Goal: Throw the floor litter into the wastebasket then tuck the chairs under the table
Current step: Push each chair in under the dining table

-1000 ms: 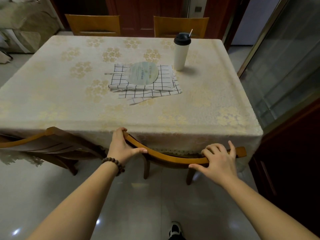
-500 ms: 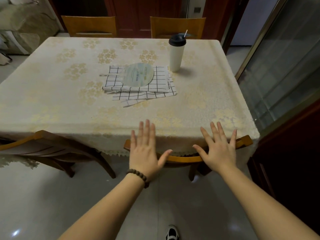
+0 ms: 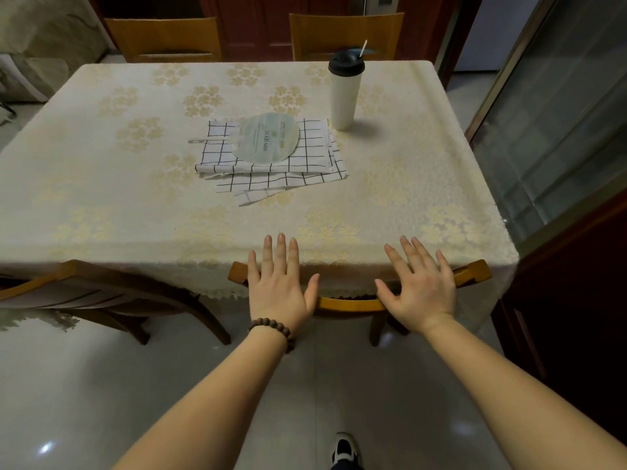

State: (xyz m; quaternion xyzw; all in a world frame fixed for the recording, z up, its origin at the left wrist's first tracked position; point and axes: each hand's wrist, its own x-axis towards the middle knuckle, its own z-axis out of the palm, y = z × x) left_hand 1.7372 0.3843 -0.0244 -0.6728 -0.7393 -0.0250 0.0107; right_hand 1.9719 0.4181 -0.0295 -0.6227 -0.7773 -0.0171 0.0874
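A wooden chair (image 3: 349,302) stands pushed under the near edge of the table (image 3: 101,205), which wears a cream floral cloth; only its curved top rail shows below the cloth's hem. My left hand (image 3: 280,286), with a bead bracelet at the wrist, hovers flat over the rail's left part, fingers spread. Over the rail's right part my right hand (image 3: 419,286) is also flat and spread. Neither hand holds anything. A second wooden chair (image 3: 101,293) sits at the near left, angled and partly under the cloth. No litter or wastebasket shows.
Two more chairs (image 3: 166,39) (image 3: 346,33) stand at the table's far side. On the table lie checked cloths (image 3: 305,164) with a round fan (image 3: 268,139) on top, and a white tumbler (image 3: 344,93). A glass door (image 3: 559,130) and dark cabinet (image 3: 576,300) flank the right. My shoe (image 3: 344,449) shows below.
Both hands let go of the chair's top rail and opened flat above it. The chair now sits further under the table than one second ago.
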